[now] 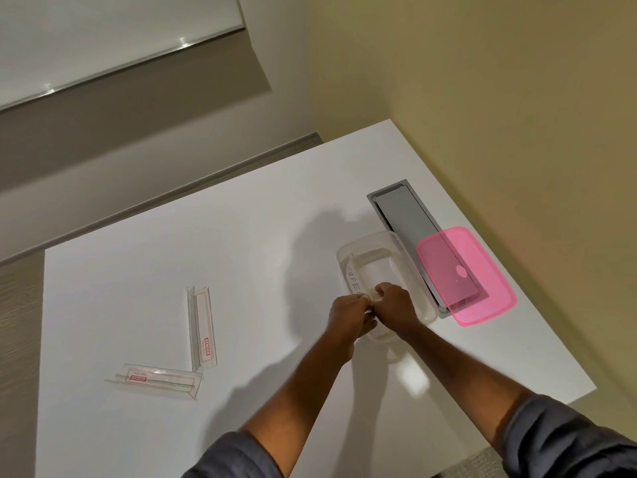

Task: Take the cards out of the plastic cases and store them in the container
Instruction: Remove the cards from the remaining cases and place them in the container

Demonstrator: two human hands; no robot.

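We risk a card slipping onto the counter (241,236) instead of into the clear container (410,270), because our fingers crowd together right above its near rim and hide what they pinch. Our left hand (348,313) and right hand (393,301) meet there, fingertips touching, closed on something small and pale; we cannot tell whether it is a card. Both forearms reach in from the near side, wrists bent down. Two clear plastic cases (201,329) lie well apart to the left, seemingly emptied. The pink lid (482,298) rests right of the container.
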